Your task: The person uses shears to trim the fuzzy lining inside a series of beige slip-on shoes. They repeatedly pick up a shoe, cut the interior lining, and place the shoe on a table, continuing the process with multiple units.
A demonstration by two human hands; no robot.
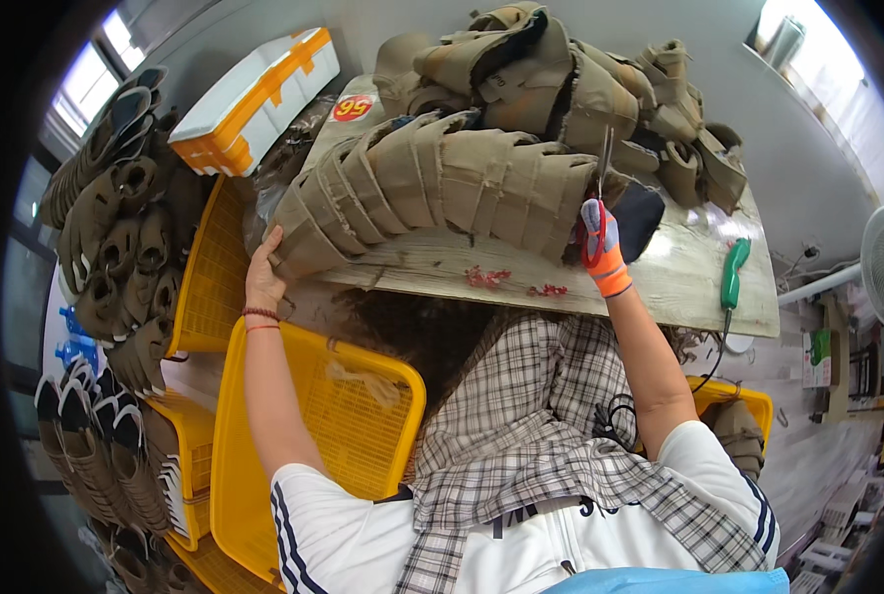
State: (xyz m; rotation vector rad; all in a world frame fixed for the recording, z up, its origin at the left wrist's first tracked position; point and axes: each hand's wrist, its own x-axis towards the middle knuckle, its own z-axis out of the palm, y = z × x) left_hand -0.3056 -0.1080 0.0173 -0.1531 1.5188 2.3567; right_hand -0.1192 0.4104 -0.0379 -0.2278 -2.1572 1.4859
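Wooden worktable [660,282], pale, worn top. Row of tan shoe uppers [432,183] along near edge, left to centre. Heaped uppers [561,69] at far edge. Green hand tool [734,272] near right corner. Red scraps [488,277] at near edge.

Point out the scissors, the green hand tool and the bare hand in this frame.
scissors [601,163]: head view, on the blades above the gloved hand.
green hand tool [733,273]: head view, on its handle.
left hand [263,277]: head view, on its back, at the row's end.
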